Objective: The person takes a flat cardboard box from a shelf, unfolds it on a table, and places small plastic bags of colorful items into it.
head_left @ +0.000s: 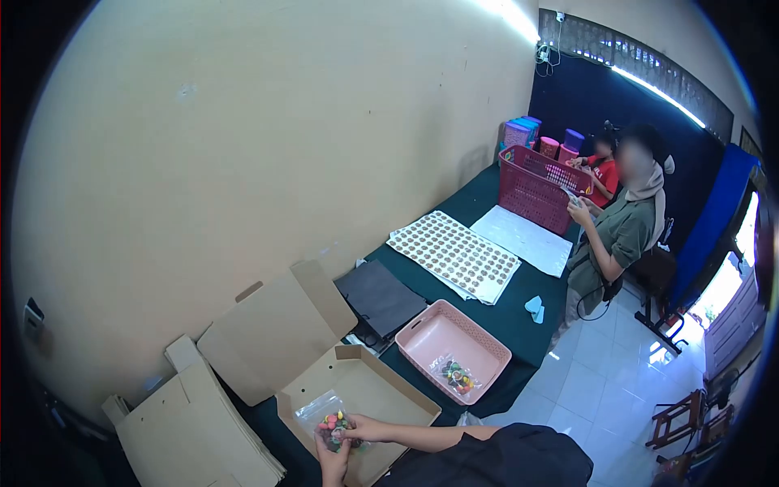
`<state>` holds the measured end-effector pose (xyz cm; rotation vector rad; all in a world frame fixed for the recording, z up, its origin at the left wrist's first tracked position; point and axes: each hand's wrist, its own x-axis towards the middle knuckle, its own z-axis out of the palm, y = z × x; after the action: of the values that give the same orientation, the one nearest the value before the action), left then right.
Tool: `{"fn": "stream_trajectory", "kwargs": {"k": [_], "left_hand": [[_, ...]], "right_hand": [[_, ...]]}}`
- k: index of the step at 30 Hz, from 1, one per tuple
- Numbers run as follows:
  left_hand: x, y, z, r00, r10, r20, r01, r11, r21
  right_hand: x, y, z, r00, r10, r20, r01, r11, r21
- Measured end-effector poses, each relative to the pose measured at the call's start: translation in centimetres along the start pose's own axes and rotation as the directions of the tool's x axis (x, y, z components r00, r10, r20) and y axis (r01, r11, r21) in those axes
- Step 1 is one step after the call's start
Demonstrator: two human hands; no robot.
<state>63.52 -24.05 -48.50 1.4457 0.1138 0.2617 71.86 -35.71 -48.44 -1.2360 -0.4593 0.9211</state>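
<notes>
A clear zip bag of small colourful pieces (331, 418) is held above an open cardboard box (385, 385). Around its lower part, the fingers of my left hand (332, 463) are closed. My right hand (367, 428) grips the bag from the other side, thumb and fingers pressed on its contents. What the small pieces are is too small to tell; red, yellow, green and dark ones show. Close by, a pink plastic basket (422, 329) contains a similar filled bag (456, 376).
Flat cardboard boxes (191, 422) are stacked at lower left. Dark paper bags (380, 296) and printed sticker sheets (454, 253) lie on the green-covered table (519, 353). A maroon basket (531, 191) stands farther back, beside a standing person (629, 219); another person in red (604, 174) is behind.
</notes>
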Motion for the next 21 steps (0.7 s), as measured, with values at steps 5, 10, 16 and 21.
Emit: {"fn": "stream_trajectory", "kwargs": {"k": [5, 10, 16, 21], "left_hand": [[0.3, 1.5, 0.1, 0.997, -0.051, 0.053, 0.045, 0.992, 0.114], [0.9, 0.8, 2.1, 0.979, -0.165, -0.12, 0.152, 0.982, -0.109], [0.1, 0.5, 2.8, 0.973, -0.088, -0.213, 0.064, 0.991, -0.119], [0.0, 1.0, 2.8, 0.948, -0.077, -0.309, 0.044, 0.993, -0.111]], "right_hand": [[-0.8, -0.1, 0.8, 0.996, 0.013, -0.087, 0.0, 0.989, 0.146], [-2.0, -1.2, 0.0, 0.992, 0.041, -0.12, -0.032, 0.997, 0.072], [-2.3, -2.1, 0.2, 0.996, -0.034, -0.081, 0.039, 0.998, 0.054], [-1.9, -2.9, 0.3, 0.994, 0.102, -0.026, -0.1, 0.993, 0.067]]}}
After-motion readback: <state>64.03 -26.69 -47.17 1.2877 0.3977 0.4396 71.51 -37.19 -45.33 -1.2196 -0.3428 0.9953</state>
